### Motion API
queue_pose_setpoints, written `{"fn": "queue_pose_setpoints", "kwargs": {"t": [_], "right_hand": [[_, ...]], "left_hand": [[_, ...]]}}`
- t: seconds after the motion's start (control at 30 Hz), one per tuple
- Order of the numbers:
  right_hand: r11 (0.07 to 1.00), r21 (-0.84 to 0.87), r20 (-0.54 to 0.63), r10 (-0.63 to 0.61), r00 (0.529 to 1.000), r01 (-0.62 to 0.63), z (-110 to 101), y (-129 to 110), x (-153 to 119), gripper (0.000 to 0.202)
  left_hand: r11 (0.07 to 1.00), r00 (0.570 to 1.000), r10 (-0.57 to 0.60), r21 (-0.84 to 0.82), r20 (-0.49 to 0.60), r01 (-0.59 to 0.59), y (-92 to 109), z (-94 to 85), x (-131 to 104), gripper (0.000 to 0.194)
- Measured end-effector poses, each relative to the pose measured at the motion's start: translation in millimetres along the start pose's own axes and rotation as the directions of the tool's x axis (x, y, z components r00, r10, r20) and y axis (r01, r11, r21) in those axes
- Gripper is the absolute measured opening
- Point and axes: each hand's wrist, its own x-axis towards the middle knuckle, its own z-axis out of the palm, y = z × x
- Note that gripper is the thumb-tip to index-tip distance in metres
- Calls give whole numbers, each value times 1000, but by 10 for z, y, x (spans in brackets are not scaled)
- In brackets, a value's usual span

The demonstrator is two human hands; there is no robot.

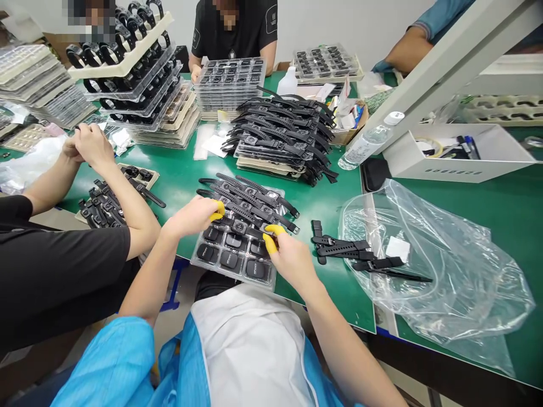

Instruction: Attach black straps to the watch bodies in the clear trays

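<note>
Above a clear plastic tray (223, 270), my left hand (195, 216) and my right hand (291, 254) hold a black smartwatch (240, 226) between them. Its back faces up. Yellow finger cots cover the thumb and a finger of each hand. The left fingers close at the left strap, and the right ones pinch near the right strap's end. Square black watch bodies sit in the tray's front pockets. Farther back, several strapped watches (250, 192) lie across the tray. Loose black straps (341, 247) lie to the right of my right hand.
A clear plastic bag (458, 282) spreads over the right side of the green table (331, 200). Behind the tray stands a stack of strapped watches (280, 127). A water bottle (371, 141) leans near a white box (458, 155). Co-workers sit left and opposite.
</note>
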Motion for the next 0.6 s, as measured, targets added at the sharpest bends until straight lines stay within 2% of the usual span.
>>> {"fn": "queue_pose_setpoints", "kwargs": {"t": [0.07,0.13,0.23,0.3,0.37,0.43,0.5,0.6], "right_hand": [[995,-94,19,17,1000,-15,57,13,127,28],[990,-140,16,4,1000,-1,93,25,169,28],[985,-170,-37,-24,999,17,95,89,77,31],[986,-167,-88,-22,996,7,51,204,-32,32],[986,-160,-157,13,987,-39,-31,399,-120,34],[974,-178,-238,96,966,-141,-132,655,-157,35],[937,-215,-295,208,933,-277,-218,919,-137,36],[864,-272,-285,349,893,-424,-252,1187,-37,39]], "left_hand": [[999,998,18,27,58,-19,-96,41,195,25],[997,998,21,70,56,-25,-156,125,323,27],[990,997,20,142,-68,-10,-183,298,365,23],[986,980,3,164,-200,30,-175,414,294,19],[984,957,-43,153,-287,90,-158,510,165,19],[980,958,-85,150,-273,130,-134,576,13,19],[973,973,-101,182,-209,140,-95,606,-118,20],[957,981,-115,247,-155,151,-5,586,-198,27]]}}
